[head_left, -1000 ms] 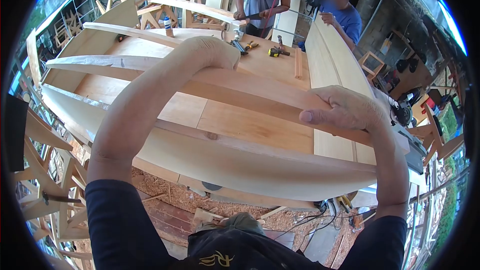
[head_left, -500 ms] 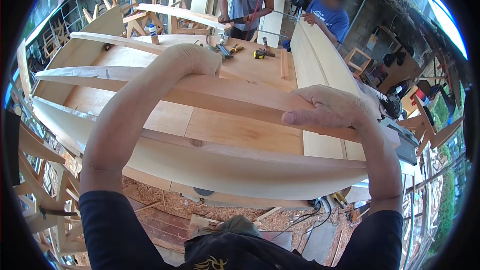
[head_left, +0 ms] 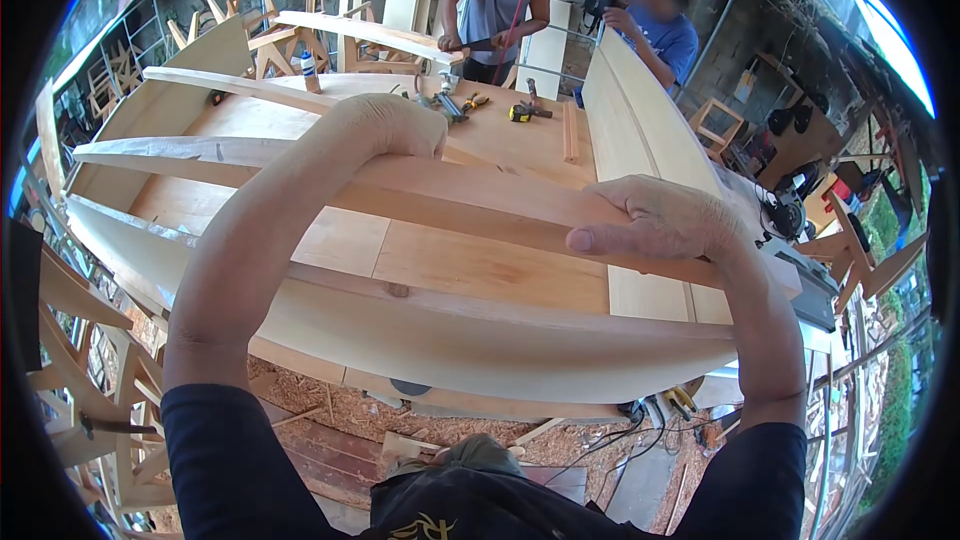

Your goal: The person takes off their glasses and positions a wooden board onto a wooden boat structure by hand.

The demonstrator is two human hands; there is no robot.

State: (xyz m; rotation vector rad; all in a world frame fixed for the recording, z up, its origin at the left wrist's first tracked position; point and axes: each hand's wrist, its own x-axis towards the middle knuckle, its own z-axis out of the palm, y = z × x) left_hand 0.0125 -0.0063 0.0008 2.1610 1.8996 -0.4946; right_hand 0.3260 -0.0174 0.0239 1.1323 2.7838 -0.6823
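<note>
A long wooden beam (head_left: 470,205) runs crosswise in front of me, inside a large frame of pale boards. My left hand (head_left: 400,125) is bent over the beam's far edge, its fingers curled down out of sight behind the wood. Farther along to the right, my right hand (head_left: 670,215) lies across the same beam, thumb along the near side and fingers over the far edge. Nearer to me, a wide curved board (head_left: 480,335) with a dark knot on its top edge stands on edge. A plywood panel (head_left: 470,270) shows beneath the beam.
A co-worker in a grey tank top (head_left: 497,15) handles a dark tool at the far side. Another in a blue shirt (head_left: 660,40) stands behind the upright right board (head_left: 640,130). A yellow tape measure (head_left: 525,112), a bottle (head_left: 309,70) and cables (head_left: 625,435) lie around.
My hands keep the same places on the beam. The co-worker in the blue shirt has raised a hand from the board's top edge toward the head. My view has shifted slightly.
</note>
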